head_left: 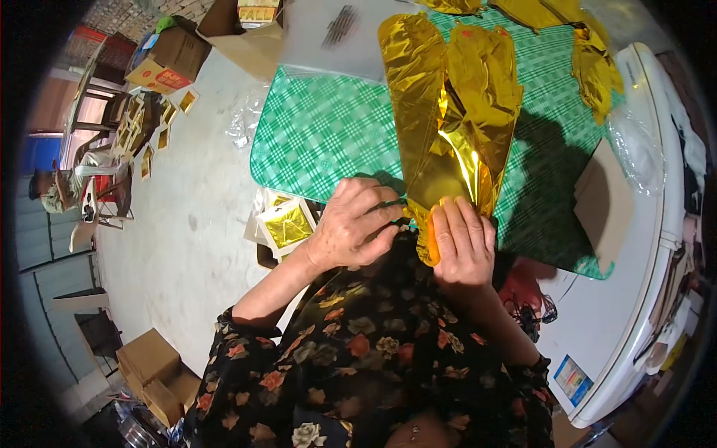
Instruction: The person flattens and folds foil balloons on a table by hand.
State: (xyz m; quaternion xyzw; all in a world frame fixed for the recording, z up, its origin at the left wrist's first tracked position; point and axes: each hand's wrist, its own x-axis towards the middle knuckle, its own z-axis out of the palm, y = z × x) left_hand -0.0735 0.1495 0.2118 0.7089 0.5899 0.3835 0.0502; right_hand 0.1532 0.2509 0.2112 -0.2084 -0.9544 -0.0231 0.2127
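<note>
1. Left hand [357, 224] is curled, its fingertips pinched on the lower left edge of a gold foil balloon [448, 119], just in front of the person's chest.
2. Right hand [463, 243] grips the balloon's narrow bottom end, fingers pressed together over the foil with the thumb hidden behind it.
3. Both hands sit close together at the balloon's base, at the near edge of the tabletop [635, 328].
4. The balloon is flat and crinkled, rising from the hands up over a green checked cloth [328, 127]; its lobes fan out toward the far side and throw a dark shadow on the cloth to the right.
5. More gold foil pieces [594, 63] lie at the far right end of the cloth, well apart from the hands.
6. A clear plastic sheet [336, 33] lies at the cloth's far left corner, and a brown card [601, 201] rests on the cloth's right edge.
7. Just left of the left hand, below the tabletop's edge, sits a stack of square packets [286, 226] with gold faces.
8. On the concrete floor [187, 224] stand cardboard boxes [153, 366] at near left and another box [173, 56] at far left, with small gold packets [153, 131] spread nearby.
9. Another person [63, 190] sits at the far left, well away.
</note>
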